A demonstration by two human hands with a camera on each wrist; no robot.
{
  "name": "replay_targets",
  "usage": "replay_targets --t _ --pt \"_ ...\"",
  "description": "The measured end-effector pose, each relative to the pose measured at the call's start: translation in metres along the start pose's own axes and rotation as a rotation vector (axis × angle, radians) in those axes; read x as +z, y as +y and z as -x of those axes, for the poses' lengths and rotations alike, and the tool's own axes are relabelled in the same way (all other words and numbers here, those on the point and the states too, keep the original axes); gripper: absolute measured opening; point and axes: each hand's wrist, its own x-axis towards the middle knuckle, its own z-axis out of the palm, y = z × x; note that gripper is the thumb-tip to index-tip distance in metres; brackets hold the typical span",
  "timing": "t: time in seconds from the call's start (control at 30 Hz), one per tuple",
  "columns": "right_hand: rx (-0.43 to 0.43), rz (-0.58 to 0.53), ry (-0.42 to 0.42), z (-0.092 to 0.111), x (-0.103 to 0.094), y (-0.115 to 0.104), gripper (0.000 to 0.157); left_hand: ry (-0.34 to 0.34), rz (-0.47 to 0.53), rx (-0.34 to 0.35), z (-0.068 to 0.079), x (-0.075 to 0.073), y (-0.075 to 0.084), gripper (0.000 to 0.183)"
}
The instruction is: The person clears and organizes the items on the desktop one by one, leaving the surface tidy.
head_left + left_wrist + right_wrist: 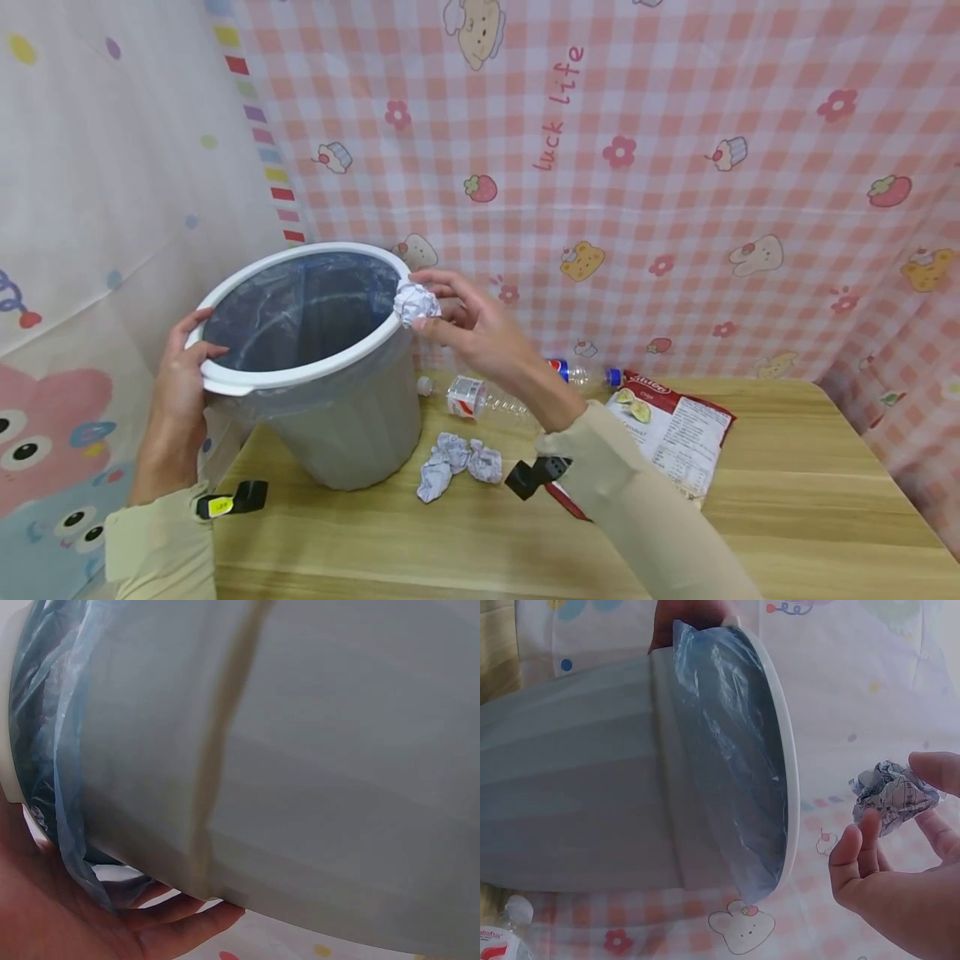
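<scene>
A grey trash can (352,433) with a white rim and a thin bluish liner stands tilted on the wooden table. At its left side my left hand (180,375) grips the rim, thumb over the top edge; in the left wrist view the fingers (187,930) reach along the can's outer wall. My right hand (487,329) pinches a crumpled paper ball (416,304) between thumb and fingers, level with the can's right rim. The right wrist view shows that paper ball (894,796) apart from the rim, just beyond the can's mouth.
Several crumpled papers (453,456) lie beside the can's base. Behind them are a clear plastic bottle (467,396) and another with a blue cap (613,377). A red and white chips bag (678,433) lies under the right forearm. Patterned cloth (675,208) hangs behind the table.
</scene>
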Motion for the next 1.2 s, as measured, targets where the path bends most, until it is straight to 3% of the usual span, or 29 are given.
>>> replay_targets --t 0.57,0.97,1.2 --pt "-0.009 0.065 -0.047 -0.024 0.023 -0.006 0.046 -0.020 0.042 0.023 0.000 -0.011 -0.002 0.055" --pt "0.022 0.138 -0.026 -0.044 0.035 -0.012 0.048 -0.023 0.071 0.024 -0.001 -0.008 -0.003 0.055" --pt "0.014 0.118 0.003 -0.050 0.040 -0.008 0.046 -0.032 0.054 0.022 0.000 -0.001 -0.001 0.055"
